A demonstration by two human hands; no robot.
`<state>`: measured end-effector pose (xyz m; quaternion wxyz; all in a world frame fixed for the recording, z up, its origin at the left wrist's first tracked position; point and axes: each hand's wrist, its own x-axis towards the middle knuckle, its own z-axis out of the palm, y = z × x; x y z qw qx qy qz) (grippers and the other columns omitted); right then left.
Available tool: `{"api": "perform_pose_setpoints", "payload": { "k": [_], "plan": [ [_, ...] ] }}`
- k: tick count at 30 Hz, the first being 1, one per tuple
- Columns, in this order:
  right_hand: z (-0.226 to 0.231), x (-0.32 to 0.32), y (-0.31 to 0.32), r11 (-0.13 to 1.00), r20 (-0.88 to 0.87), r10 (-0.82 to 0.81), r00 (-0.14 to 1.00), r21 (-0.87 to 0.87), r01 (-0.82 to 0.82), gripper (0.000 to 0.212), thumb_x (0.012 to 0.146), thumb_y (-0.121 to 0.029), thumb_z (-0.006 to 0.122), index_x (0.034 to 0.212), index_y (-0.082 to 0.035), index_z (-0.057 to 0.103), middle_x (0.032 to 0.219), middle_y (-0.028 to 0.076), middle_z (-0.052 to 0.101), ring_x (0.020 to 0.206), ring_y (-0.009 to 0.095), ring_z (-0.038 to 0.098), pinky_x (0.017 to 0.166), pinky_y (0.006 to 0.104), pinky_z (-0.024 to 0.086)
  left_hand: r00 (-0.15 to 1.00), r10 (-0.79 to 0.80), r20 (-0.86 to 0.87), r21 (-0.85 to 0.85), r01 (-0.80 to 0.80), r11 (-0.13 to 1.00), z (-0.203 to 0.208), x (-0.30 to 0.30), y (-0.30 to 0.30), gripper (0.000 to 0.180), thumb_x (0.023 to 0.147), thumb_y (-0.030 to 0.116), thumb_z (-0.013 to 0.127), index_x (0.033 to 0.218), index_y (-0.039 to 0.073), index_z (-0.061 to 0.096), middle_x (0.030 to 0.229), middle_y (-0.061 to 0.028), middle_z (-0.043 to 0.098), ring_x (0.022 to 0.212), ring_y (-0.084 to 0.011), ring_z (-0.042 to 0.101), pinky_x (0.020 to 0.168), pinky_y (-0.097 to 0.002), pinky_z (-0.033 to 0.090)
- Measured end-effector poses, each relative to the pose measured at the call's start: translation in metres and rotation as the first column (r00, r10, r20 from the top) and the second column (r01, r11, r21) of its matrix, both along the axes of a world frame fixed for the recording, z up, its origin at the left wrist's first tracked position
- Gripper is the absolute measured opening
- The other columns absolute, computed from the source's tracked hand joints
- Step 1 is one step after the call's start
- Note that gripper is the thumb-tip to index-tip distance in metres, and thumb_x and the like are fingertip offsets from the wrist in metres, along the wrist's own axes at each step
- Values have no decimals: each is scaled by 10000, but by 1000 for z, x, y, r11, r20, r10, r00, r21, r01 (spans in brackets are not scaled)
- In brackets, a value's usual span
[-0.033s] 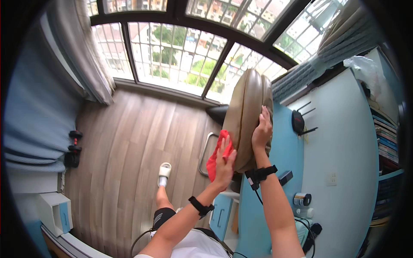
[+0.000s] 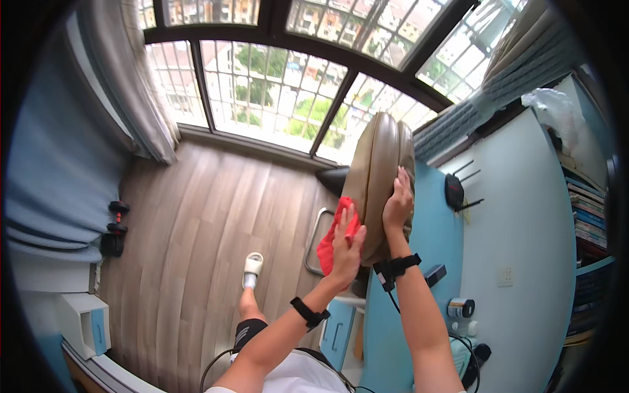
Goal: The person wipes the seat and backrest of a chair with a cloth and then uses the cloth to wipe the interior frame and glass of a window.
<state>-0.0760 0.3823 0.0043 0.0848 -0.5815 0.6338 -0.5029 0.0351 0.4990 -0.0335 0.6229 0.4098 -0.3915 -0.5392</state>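
A thick brown leather cushion (image 2: 370,177) with seams stands tilted on edge in front of me, beside the desk. My left hand (image 2: 346,252) presses a bunched red cloth (image 2: 334,239) against its near left side, fingers stretched over the cloth. Along the cushion's right side lies my right hand (image 2: 398,203), fingers together and pointing away from me, steadying it. A curved metal chair frame (image 2: 313,242) shows below on the left. Whether the cushion is fixed to that frame is hidden. Both wrists wear black straps, the right one with a small black device (image 2: 384,276).
The light blue desk (image 2: 426,223) runs along the right, with a black router (image 2: 453,190), a dark box (image 2: 435,275) and a jar (image 2: 460,306). Barred windows are ahead. Dumbbells (image 2: 114,229) lie by the left curtain. My slippered foot (image 2: 253,265) is on the wooden floor.
My left hand and the red cloth have shifted very slightly against the cushion. The whole view has moved a little; my right hand keeps its place on the cushion.
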Motion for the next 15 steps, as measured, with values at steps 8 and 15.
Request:
{"api": "perform_pose_setpoints", "payload": {
  "k": [8, 15],
  "plan": [
    [-5, 4, 7, 1000, 2, -3, 1000, -14, 3, 400, 965, -159, 407, 1299, -7, 566, 1385, 206, 505, 1314, 338, 450, 1097, 378, 336, 894, 51, 446, -93, -11, 996, 69, -7, -135, 718, 960, 540, 436, 1511, 111, 269, 1545, -222, 236, 1409, -420, 245, 1144, -472, 216],
    [13, 6, 7, 994, 79, -73, 994, 82, 66, 418, 949, -140, 386, 1293, 9, 569, 1388, 182, 520, 1334, 301, 444, 1101, 361, 325, 979, -197, 55, 11, 196, 980, 33, -25, -278, 704, 975, 485, 476, 1477, 28, 290, 1427, -266, 420, 1305, -343, 444, 1062, -344, 347]
  ]
}}
